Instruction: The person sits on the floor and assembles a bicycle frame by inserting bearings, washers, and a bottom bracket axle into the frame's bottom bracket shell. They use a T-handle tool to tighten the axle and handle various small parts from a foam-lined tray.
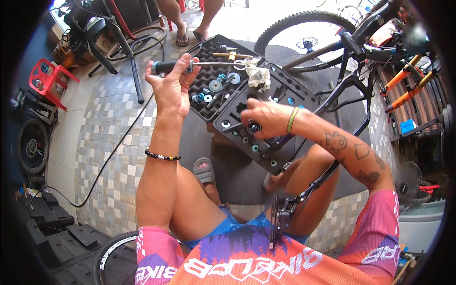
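Orange, pink and purple jersey [237,249] lettered in white, blue shorts [228,222], ring [186,82] worn on left hand [172,85], beaded bracelet [163,156], tattooed right forearm [332,140]

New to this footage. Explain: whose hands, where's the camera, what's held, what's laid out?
No machine here: these are a person's bare hands, seen by a wide fisheye camera on their head, looking down, so straight edges bend. The left hand holds a black-handled tool with a thin metal shaft. The right hand is over an open black case with foam inserts; its fingers curl at a dark rounded part, though whether they grip it is unclear. Round blue-teal parts lie in the case. A black-framed bicycle is at the right.
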A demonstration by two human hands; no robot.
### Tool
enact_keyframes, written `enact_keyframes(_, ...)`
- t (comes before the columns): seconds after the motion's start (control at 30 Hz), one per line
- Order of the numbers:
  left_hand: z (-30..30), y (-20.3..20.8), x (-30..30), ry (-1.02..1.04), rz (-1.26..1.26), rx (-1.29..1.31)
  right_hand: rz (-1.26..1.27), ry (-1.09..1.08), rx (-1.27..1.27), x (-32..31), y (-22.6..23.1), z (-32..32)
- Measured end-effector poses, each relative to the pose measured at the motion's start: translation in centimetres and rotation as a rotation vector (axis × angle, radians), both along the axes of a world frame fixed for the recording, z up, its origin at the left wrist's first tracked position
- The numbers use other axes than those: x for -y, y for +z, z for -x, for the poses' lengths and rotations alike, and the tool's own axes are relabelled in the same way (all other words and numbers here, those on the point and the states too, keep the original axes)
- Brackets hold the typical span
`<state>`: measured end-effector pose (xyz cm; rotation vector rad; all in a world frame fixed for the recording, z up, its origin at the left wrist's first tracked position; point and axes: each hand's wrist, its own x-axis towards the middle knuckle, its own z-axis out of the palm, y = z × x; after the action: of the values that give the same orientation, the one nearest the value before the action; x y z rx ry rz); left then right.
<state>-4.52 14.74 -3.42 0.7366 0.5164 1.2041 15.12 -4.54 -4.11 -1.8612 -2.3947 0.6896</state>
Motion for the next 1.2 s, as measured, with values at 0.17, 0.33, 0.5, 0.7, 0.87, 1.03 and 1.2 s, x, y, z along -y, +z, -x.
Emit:
enact_keyframes(0.17, -0.4, 0.2, 0.3, -0.061, 0.126, 0.104, -0.084, 0.044, 0.023, 1.0, -0.1, 0.4)
enact_keyframes(0.33, 0.2, 0.0, -2.1, -0.004, 0.089, 0.177, -0.247, -0.199, -0.1, -1.3, 3.3, -1.9)
enact_keyframes(0.5, 1.4, -0.5, -5.0, 0.083, 0.131, 0.214, -0.284, -0.308, -0.022, -5.8, 3.1, -3.6)
enact_keyframes(0.7, 1.2, -1.3, -5.8, 0.096, 0.162, 0.222, -0.429, -0.391, -0.004, -12.6, -1.8, -2.4)
enact_keyframes(0.87, 2.1, -2.1, -6.7, 0.112, 0.213, 0.245, -0.438, -0.076, 0.293, -15.9, -4.1, 0.0)
enact_keyframes(1.03, 2.3, -1.4, -5.8, 0.191, 0.309, 0.232, -0.329, -0.137, 0.064, -16.9, -2.1, 0.5)
enact_keyframes(1.2, 1.2, -2.4, -6.2, 0.115, 0.306, 0.328, -0.814, -0.472, -0.376, -16.9, -2.7, -1.2)
